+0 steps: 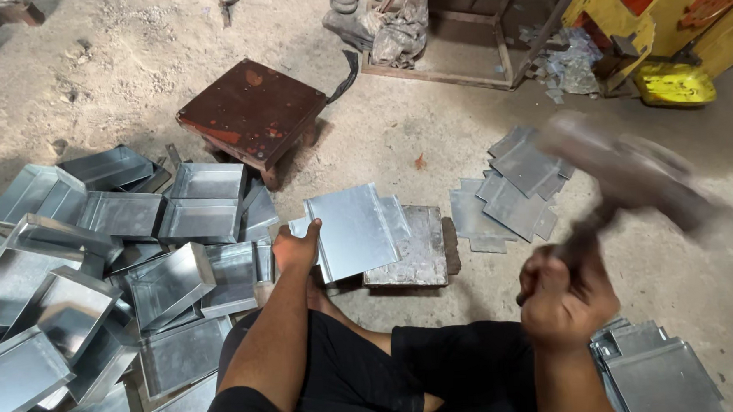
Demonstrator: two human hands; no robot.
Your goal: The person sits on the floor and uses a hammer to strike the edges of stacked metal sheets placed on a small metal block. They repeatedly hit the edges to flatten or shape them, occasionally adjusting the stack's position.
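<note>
dusty concrete floor (396,139) all around, with the person sitting low on it and a flat metal block (422,249) set just in front of the knees. the left hand (296,249) is clamped on the near left edge of a cut sheet (353,231), thumb on top, holding it flat over the block with its notched corners sticking out past it. the right hand (564,292) is closed tight round the handle of a hammer (629,178), raised up and to the right, the head blurred with motion. to do this blow well, i'd say the sheet wants to lie dead flat on the block with the fold line right on its edge, and the left fingers want to stay back at the sheet's margin, well apart from where the head lands. the strike should come down square, not glancing, or the thin metal will dent or skate sideways. to the left lies a heap of finished trays (98,275), a rusty stool (251,112) stands behind them, flat blanks (510,195) lie to the right of the block, and more blanks sit by the right knee.
</note>
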